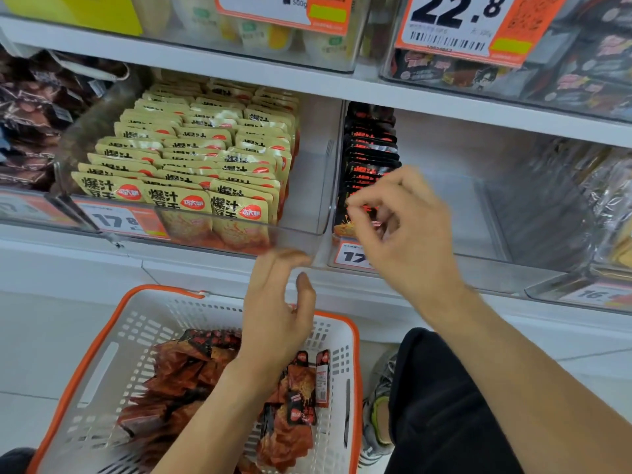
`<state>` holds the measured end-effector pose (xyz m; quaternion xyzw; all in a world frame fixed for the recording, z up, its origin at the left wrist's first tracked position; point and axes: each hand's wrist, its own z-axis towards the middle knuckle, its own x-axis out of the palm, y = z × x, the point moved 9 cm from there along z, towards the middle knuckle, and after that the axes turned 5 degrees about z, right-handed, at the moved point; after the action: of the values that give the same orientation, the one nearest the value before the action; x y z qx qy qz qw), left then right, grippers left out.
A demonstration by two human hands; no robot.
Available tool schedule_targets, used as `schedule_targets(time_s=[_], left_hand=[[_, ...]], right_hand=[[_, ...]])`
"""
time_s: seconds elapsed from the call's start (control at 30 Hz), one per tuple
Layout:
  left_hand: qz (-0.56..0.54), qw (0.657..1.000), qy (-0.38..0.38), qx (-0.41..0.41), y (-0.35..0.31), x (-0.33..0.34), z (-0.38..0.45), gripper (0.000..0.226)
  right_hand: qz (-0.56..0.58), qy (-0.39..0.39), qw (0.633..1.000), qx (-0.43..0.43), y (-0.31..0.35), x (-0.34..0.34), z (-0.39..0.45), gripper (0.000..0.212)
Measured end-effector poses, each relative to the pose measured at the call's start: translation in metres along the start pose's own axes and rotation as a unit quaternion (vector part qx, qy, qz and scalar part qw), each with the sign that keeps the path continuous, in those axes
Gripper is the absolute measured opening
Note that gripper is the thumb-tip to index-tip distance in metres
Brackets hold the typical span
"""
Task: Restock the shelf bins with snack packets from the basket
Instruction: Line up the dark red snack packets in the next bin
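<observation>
A white basket with an orange rim (pixel 89 357) sits on the floor below the shelf, holding several red-and-black snack packets (pixel 178 378). On the shelf, a clear bin (pixel 478 265) holds one row of black snack packets (pixel 371 148) along its left wall; the rest of that bin is bare. My right hand (pixel 407 227) is at the front of that row, thumb and forefinger pinching the top of the front black packet. My left hand (pixel 277 319) hovers over the basket with relaxed fingers and holds nothing, its fingertips close to the lip of the neighbouring bin.
The clear bin to the left is packed with beige snack packets (pixel 191 159). Further bins with dark packets stand at the far left (pixel 27 124) and foil packs at the far right (pixel 608 206). An upper shelf with price tags (pixel 455 25) overhangs. My knee (pixel 444 405) is beside the basket.
</observation>
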<state>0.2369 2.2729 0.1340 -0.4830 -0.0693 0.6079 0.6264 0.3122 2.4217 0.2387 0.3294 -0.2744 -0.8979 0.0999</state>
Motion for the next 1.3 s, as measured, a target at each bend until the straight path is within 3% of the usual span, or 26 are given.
schedule_targets(time_s=[0.1, 0.2, 0.3, 0.4, 0.53, 0.67, 0.77, 0.9, 0.97, 1.1, 1.2, 1.3], left_hand=[[0.041, 0.989, 0.072, -0.120, 0.076, 0.016, -0.046, 0.021], [0.152, 0.922, 0.253, -0.252, 0.177, 0.041, -0.126, 0.022], [0.229, 0.813, 0.403, -0.352, 0.249, 0.035, -0.224, 0.036], [0.256, 0.761, 0.440, -0.403, 0.271, 0.016, -0.282, 0.040], [0.282, 0.742, 0.486, -0.365, 0.274, 0.018, -0.286, 0.035], [0.271, 0.733, 0.515, -0.352, 0.280, 0.013, -0.290, 0.030], [0.274, 0.747, 0.494, -0.351, 0.280, 0.006, -0.289, 0.029], [0.275, 0.750, 0.488, -0.352, 0.276, -0.001, -0.293, 0.020], [0.262, 0.748, 0.495, -0.357, 0.270, -0.004, -0.296, 0.022], [0.213, 0.760, 0.465, -0.401, 0.266, -0.015, -0.302, 0.025], [0.175, 0.773, 0.400, -0.461, 0.273, -0.028, -0.298, 0.018], [0.169, 0.783, 0.302, -0.516, 0.280, -0.043, -0.290, 0.019]], right_hand=[[0.038, 0.044, 0.998, -0.027, 0.017, 0.051, -0.029, 0.007], [0.039, 0.168, 0.984, 0.035, 0.006, 0.123, -0.077, 0.009], [0.008, 0.392, 0.907, 0.152, -0.029, 0.205, -0.164, 0.014], [0.000, 0.525, 0.806, 0.271, -0.063, 0.255, -0.261, 0.018], [0.023, 0.560, 0.716, 0.416, -0.079, 0.271, -0.357, 0.025], [0.071, 0.593, 0.648, 0.473, -0.058, 0.295, -0.412, 0.045], [0.100, 0.580, 0.647, 0.485, -0.045, 0.310, -0.420, 0.054], [0.123, 0.489, 0.628, 0.593, -0.056, 0.315, -0.416, 0.029], [0.113, 0.462, 0.617, 0.627, -0.063, 0.324, -0.413, 0.032], [0.062, 0.532, 0.612, 0.581, -0.054, 0.339, -0.413, 0.054], [0.038, 0.546, 0.616, 0.567, -0.050, 0.344, -0.427, 0.051], [0.035, 0.536, 0.604, 0.588, -0.058, 0.346, -0.432, 0.033]])
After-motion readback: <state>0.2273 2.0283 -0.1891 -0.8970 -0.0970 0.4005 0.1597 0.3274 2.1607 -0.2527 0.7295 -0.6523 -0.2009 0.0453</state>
